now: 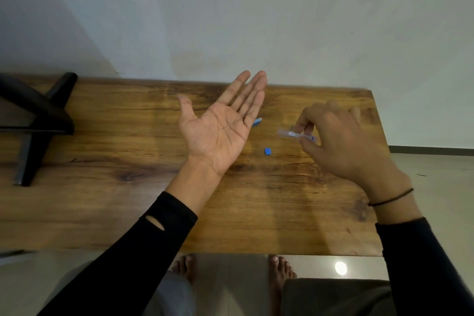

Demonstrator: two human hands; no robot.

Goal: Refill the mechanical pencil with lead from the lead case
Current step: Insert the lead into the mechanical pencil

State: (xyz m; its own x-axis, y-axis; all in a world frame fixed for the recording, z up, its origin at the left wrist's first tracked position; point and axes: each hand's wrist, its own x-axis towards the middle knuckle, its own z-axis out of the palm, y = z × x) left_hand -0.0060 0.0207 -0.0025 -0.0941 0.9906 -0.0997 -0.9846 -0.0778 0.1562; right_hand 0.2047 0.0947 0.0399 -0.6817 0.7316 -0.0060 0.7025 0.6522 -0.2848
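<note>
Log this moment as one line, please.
left hand: open, palm up, thin dark lead on it | right hand: holding clear plastic lead case | small blue cap: on wooden table

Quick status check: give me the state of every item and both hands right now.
Left hand: open, palm up, above the table.
Pencil lead: lying loose across the left palm.
Right hand: fingers closed on the clear tube.
Clear tube: held roughly level, blurred.
Small blue cap: off, lying on the wooden table.
Blue piece: on the table, partly hidden.
</note>
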